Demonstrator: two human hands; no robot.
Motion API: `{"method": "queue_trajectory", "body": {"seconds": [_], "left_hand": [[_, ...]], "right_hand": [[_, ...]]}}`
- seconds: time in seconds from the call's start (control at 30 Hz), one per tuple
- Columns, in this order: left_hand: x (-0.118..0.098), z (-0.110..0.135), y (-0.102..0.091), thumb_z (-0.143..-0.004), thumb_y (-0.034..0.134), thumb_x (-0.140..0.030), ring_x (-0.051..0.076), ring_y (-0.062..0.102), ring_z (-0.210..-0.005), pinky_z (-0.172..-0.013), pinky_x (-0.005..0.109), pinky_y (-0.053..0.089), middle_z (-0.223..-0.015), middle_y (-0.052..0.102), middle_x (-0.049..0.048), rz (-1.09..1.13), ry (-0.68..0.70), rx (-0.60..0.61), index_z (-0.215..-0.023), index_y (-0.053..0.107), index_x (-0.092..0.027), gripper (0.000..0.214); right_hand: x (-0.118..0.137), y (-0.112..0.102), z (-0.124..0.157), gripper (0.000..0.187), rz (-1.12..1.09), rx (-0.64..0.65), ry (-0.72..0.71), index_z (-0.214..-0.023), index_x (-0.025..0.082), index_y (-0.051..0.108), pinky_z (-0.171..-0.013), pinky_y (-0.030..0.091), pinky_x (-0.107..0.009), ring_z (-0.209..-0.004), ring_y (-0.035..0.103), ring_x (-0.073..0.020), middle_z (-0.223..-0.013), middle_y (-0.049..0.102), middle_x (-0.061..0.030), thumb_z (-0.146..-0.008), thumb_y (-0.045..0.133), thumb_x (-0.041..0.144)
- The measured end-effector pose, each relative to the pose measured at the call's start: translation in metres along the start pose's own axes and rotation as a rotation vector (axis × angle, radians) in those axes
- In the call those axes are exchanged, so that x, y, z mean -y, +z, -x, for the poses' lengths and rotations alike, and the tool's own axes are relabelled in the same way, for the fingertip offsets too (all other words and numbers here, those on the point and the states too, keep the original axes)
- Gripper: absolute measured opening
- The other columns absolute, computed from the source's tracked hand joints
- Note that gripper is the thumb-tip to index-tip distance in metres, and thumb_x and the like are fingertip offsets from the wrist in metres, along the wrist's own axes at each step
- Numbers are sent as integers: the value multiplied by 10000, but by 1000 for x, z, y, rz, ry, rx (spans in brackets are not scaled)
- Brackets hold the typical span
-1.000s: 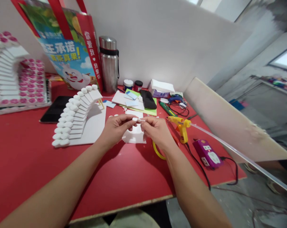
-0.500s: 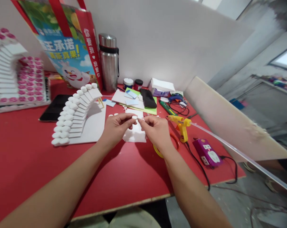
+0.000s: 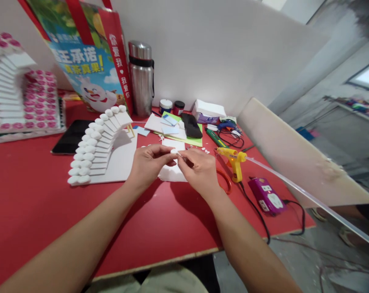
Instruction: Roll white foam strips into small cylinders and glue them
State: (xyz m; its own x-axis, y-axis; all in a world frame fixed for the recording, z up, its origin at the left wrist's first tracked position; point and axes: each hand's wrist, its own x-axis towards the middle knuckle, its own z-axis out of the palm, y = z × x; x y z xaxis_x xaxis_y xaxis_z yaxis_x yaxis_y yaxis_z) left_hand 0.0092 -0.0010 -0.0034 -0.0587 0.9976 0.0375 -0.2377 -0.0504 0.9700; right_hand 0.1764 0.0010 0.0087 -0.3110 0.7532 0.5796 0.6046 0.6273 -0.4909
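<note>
Between the thumb and fingers of my left hand (image 3: pixel 148 165) is a small white oval disc (image 3: pixel 174 151). My right hand (image 3: pixel 201 169) is closed in a pinch right beside the disc; a thin pale bit shows at its fingertips, too small to name. Under both hands lies a white sheet (image 3: pixel 172 175). To the left stands a curved white model staircase (image 3: pixel 100 156) on a white base, with similar white ovals lined along its outer edge. Red-handled scissors (image 3: pixel 225 181) are partly hidden behind my right wrist.
A yellow glue gun (image 3: pixel 235 162) with a long clear glue stick lies at right, near a purple power socket (image 3: pixel 266 195). Behind are a steel flask (image 3: pixel 141 81), a printed bag (image 3: pixel 89 61) and a black pouch (image 3: pixel 191 125). A second staircase model (image 3: pixel 7 89) stands far left.
My right fingers have shifted slightly left and closed in on the white disc. The right hand has turned a little, and now covers the yellow scissor handle. My left hand keeps its hold.
</note>
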Motion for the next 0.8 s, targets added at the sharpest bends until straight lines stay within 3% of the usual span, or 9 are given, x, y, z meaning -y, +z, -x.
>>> {"method": "queue_trajectory", "body": {"seconds": [0.13, 0.37, 0.43, 0.6, 0.7, 0.8], "left_hand": [[-7, -4, -6, -576, 988, -369, 183, 721, -653, -685, 322, 603, -760, 786, 58, 16, -33, 92, -822, 809, -147, 377], [-15, -5, -10, -576, 991, -375, 224, 753, -713, -756, 376, 625, -821, 812, 75, -29, -89, 131, -922, 844, -165, 430], [-13, -6, -12, -641, 958, -370, 228, 755, -744, -777, 374, 621, -835, 813, 76, -38, -44, 149, -906, 844, -168, 352], [-8, -9, -15, -782, 861, -331, 223, 743, -787, -827, 371, 599, -827, 807, 64, -91, 70, 199, -990, 846, -187, 254], [-9, -8, -15, -770, 864, -323, 261, 753, -919, -914, 391, 579, -942, 827, 83, -147, 102, 184, -969, 853, -193, 238], [-12, -8, -15, -787, 849, -331, 289, 742, -1029, -983, 408, 555, -1030, 828, 96, -192, 154, 211, -962, 857, -195, 222]], "right_hand": [[-2, -3, -1, 210, -46, 40, -15, -910, 221, 774, -763, 496, -334, -759, 665, -204, -832, 753, -70, -983, 579, 251], [2, -5, -1, 214, -132, 63, 70, -911, 231, 792, -810, 520, -354, -784, 669, -212, -841, 755, -73, -980, 618, 334], [4, -5, -3, 240, -294, 79, 221, -910, 228, 792, -746, 536, -342, -705, 663, -191, -829, 753, -64, -973, 645, 407], [2, -7, -11, 434, -987, 206, 787, -938, 180, 744, -493, 520, -290, -483, 588, -136, -798, 757, -75, -937, 641, 601], [-4, -9, -14, 286, -1214, 300, 919, -940, 165, 716, -427, 444, -217, -488, 546, -105, -794, 763, -76, -873, 752, 441], [-4, -11, -15, 157, -1314, 311, 970, -909, 158, 706, -384, 330, -161, -478, 430, -62, -779, 744, -51, -827, 767, 276]]}}
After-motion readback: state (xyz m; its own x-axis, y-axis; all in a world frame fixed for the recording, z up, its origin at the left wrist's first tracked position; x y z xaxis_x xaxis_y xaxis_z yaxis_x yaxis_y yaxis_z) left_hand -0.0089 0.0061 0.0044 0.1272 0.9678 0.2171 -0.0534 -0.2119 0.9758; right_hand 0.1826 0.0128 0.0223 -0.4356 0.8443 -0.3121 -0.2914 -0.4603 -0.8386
